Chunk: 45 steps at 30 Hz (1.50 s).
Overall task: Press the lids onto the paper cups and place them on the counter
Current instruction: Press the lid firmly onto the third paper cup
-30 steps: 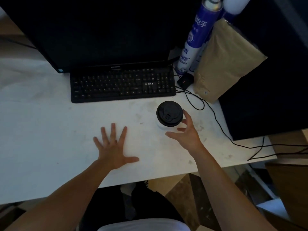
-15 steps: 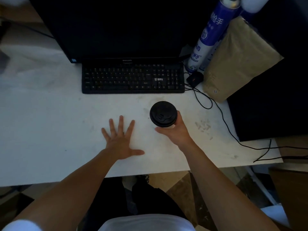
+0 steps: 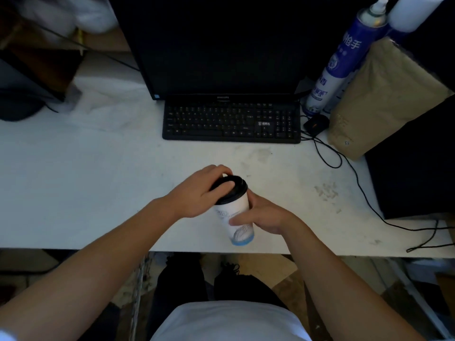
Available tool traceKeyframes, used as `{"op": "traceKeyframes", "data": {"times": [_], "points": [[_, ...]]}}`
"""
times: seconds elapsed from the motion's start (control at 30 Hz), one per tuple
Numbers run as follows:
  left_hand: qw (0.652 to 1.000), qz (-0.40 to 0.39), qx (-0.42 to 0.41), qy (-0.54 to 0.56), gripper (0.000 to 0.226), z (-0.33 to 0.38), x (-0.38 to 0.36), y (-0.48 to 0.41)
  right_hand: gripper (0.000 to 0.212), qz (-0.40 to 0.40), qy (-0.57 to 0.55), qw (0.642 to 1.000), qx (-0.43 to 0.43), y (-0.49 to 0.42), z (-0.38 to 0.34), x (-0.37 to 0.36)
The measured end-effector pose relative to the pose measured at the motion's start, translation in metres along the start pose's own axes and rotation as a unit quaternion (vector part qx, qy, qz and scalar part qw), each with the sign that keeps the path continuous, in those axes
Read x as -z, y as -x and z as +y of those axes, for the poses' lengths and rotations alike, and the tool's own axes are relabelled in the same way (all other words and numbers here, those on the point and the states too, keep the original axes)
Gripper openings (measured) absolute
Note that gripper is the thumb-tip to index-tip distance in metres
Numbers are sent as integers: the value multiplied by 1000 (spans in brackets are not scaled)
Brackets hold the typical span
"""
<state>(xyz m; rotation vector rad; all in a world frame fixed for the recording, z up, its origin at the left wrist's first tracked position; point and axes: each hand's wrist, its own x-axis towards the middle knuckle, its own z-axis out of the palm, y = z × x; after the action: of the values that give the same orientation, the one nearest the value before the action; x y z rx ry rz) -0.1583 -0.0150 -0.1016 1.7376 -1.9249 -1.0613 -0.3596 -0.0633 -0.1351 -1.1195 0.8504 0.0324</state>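
Observation:
A white paper cup (image 3: 235, 215) with a blue base and a printed pattern is lifted off the white counter (image 3: 98, 180) near its front edge, tilted with its top away from me. A black lid (image 3: 236, 189) sits on its top. My right hand (image 3: 266, 216) grips the cup's side from the right. My left hand (image 3: 202, 193) is curled over the lid's left rim, fingers and thumb on the lid.
A black keyboard (image 3: 231, 123) and a dark monitor (image 3: 216, 45) stand behind the cup. At the back right are a blue spray can (image 3: 342, 62), a brown paper bag (image 3: 384, 99), a black mouse (image 3: 316, 123) and trailing cables (image 3: 364, 193).
My right hand closed on the cup and lifted it toward me, tilting it. My left hand left the counter and came onto the lid. The camera view shifted.

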Motion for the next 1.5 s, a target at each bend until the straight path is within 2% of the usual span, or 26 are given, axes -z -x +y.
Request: {"op": "traceKeyframes", "data": {"times": [0.1, 0.17, 0.27, 0.47, 0.67, 0.73, 0.8, 0.87, 0.93, 0.97, 1.07, 1.17, 1.23, 1.33, 1.5], "points": [[996, -13, -18, -84, 53, 6, 7, 11, 85, -36, 32, 999, 4, 4, -2, -12], [994, -14, -13, -109, 56, 11, 8, 17, 78, -31, 49, 998, 13, 8, -6, -18], [992, 33, -31, -119, 56, 16, 5, 22, 68, 38, 114, 992, 48, 9, -11, -24], [986, 113, -37, -113, 59, 23, 0, 28, 74, 137, 178, 969, 102, 14, -15, -32], [980, 145, 84, -111, 62, 38, -2, 23, 79, 216, 184, 951, 122, 18, -18, -42], [969, 159, 160, -99, 57, 44, -4, 19, 81, 254, 228, 931, 127, 14, -21, -50], [953, 156, 252, -61, 54, 44, -6, 10, 81, 310, 289, 895, 139, 7, -21, -58], [946, 141, 280, -76, 66, 38, -4, 3, 81, 330, 288, 886, 151, 1, -19, -64], [955, 104, 240, -143, 81, 33, -3, 3, 81, 301, 254, 908, 144, 1, -18, -61], [958, 100, 219, -156, 80, 32, -2, 6, 80, 276, 229, 924, 136, 2, -19, -57], [973, 134, 139, -126, 55, 33, 6, 20, 77, 198, 176, 959, 106, 4, -24, -41], [987, 95, 12, -127, 60, 29, 15, 29, 74, 123, 195, 968, 94, 7, -31, -30], [989, 70, -33, -124, 63, 24, 19, 31, 71, 77, 194, 974, 88, 10, -35, -25], [988, 84, -58, -118, 61, 24, 20, 32, 71, 45, 188, 977, 86, 11, -37, -24], [987, 111, -35, -114, 65, 27, 19, 32, 72, 77, 201, 970, 115, 9, -38, -28]]}}
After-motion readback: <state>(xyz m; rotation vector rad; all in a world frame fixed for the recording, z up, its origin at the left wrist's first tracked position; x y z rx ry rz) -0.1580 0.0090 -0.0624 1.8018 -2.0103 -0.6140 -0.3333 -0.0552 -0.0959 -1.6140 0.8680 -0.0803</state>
